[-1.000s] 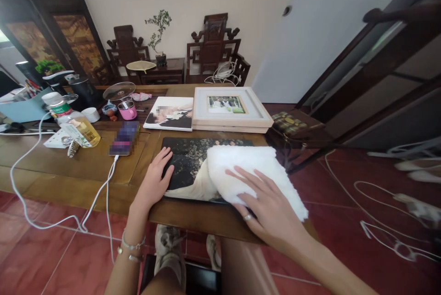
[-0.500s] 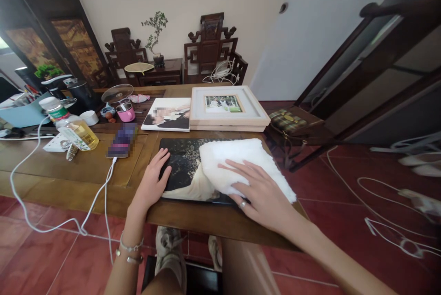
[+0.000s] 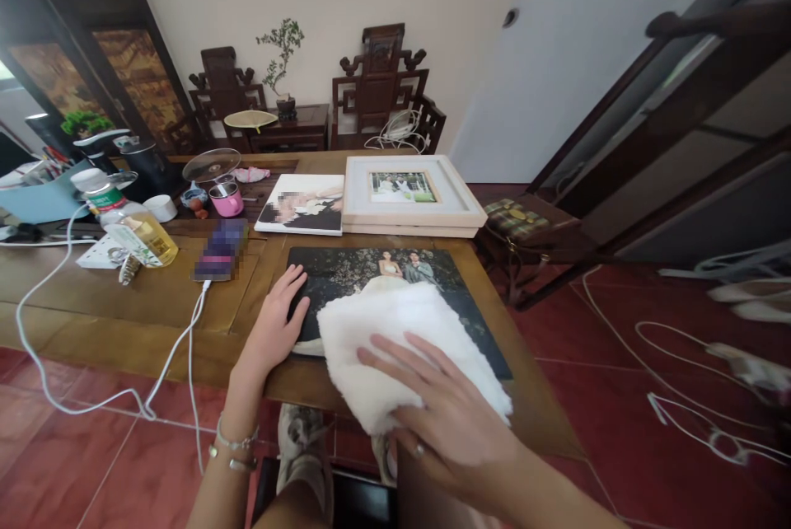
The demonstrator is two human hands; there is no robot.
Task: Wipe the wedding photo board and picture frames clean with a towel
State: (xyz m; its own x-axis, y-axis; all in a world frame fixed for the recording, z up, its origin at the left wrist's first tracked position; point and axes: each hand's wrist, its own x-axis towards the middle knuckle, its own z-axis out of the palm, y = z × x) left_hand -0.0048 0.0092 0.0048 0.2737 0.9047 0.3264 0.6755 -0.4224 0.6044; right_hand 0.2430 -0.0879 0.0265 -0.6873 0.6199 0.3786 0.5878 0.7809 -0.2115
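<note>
A dark photo print (image 3: 364,273) of a couple lies flat near the front edge of the wooden table (image 3: 124,298). My left hand (image 3: 275,327) rests on its left edge, fingers apart and flat. A fluffy white cloth (image 3: 395,348) covers the print's lower half and hangs over the table edge. My right hand (image 3: 445,405) presses flat on the cloth with its fingers spread.
Behind the print lie a white framed photo (image 3: 408,199) and another print (image 3: 302,203). To the left are a phone (image 3: 222,247) on a white cable, a bottle (image 3: 139,228), a pink cup (image 3: 226,198) and clutter. Cables trail over the red floor at right.
My right hand has drawn the white cloth toward me and to the left across the print, uncovering the couple at its top. My left hand has stayed put.
</note>
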